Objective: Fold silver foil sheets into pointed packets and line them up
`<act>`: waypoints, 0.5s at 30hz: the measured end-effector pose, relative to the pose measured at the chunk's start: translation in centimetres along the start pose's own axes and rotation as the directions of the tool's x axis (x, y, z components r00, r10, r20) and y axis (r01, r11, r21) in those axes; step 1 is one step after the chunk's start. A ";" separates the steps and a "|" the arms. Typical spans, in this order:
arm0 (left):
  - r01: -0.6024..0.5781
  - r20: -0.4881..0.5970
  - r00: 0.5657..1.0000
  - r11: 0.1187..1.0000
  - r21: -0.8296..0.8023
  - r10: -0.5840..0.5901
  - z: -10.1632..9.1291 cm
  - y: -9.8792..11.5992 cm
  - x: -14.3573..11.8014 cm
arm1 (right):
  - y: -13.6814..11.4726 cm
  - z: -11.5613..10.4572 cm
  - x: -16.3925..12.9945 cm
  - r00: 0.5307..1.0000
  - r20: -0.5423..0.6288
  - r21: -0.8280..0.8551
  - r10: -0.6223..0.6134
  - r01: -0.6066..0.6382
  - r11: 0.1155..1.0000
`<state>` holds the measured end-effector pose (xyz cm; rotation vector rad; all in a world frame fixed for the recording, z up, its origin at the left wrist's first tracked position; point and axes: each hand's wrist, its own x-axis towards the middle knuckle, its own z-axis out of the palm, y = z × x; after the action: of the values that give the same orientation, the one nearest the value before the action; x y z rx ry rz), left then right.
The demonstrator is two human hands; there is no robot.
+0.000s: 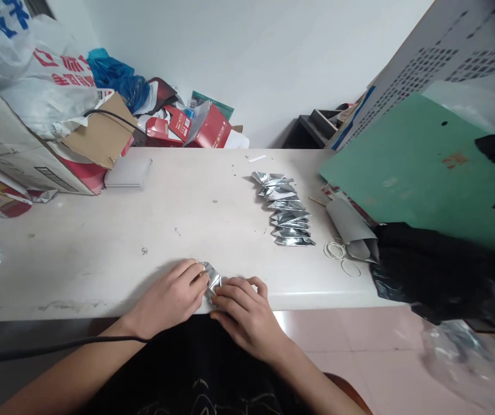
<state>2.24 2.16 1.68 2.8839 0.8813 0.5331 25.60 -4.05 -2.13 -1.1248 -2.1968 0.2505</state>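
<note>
Between my two hands, right at the near edge of the table (100,253), I have a small foil packet (212,280) pinched from both sides. My left hand (173,297) closes on its left end and my right hand (243,314) on its lower right, fingertips of both touching the foil. The packet's long axis seems to run slightly away from me, tilted left to right, though the fingers hide most of it. Neither hand is clearly nearer; both are on it.

Ahead and to the right of my right hand lies a row of folded foil packets (286,213), overlapped in a line running away from me; I count roughly nine, but the overlaps make it uncertain. Just right of the row's near end lie two rubber bands (342,258), beside a grey paper roll (353,230).
</note>
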 end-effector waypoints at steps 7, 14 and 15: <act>0.034 0.005 0.999 0.999 -0.036 -0.034 0.0 0.0 -0.3 | -0.1 0.0 0.7 0.995 -0.064 0.013 0.079 -0.078 0.997; 0.054 0.016 0.998 0.997 0.055 -0.055 0.9 -1.3 1.8 | 1.1 0.2 3.2 0.980 -0.054 0.034 0.194 -0.192 0.981; 0.043 0.004 0.999 0.997 0.061 -0.043 0.9 -1.4 1.9 | 1.1 0.2 3.4 0.979 -0.053 0.035 0.197 -0.195 0.980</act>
<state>3.31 4.40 1.14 2.9115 0.9730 0.5026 24.78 -0.70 -1.27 -1.3179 -2.0279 0.3305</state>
